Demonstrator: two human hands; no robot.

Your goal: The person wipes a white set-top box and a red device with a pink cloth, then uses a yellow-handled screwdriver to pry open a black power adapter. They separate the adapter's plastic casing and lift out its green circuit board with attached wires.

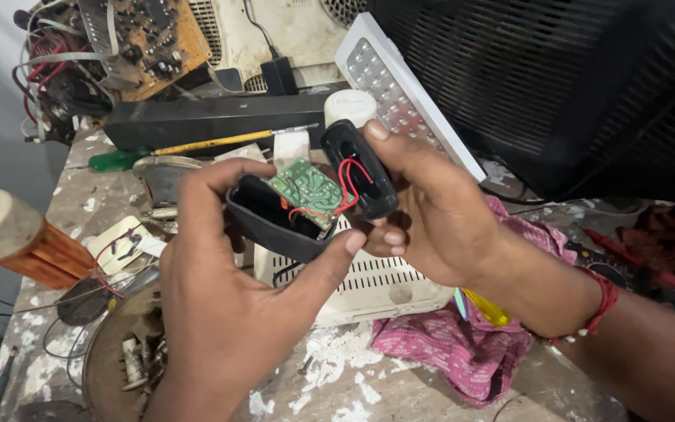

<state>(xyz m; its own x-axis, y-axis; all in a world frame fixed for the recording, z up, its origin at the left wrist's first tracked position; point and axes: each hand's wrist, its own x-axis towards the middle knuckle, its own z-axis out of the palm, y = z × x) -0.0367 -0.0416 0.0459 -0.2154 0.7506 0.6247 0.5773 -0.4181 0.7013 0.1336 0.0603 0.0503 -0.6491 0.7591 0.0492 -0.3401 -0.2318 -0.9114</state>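
My left hand (228,289) grips the lower half of a small black plastic casing (271,217), opened up, with a green circuit board (306,191) sitting in it. My right hand (431,211) holds the other black casing half (358,168), tilted upright beside the first. Thin red wires (345,184) run from the board to that half. Both halves hover just above a cream vented box (376,281) on the workbench.
A pink cloth (462,344) lies at the right under my wrist. A white LED lamp panel (400,86), a long black bar (212,121), a green-handled screwdriver (189,147), a brown circuit board (150,43) and a round metal dish of parts (123,352) crowd the paint-flecked bench.
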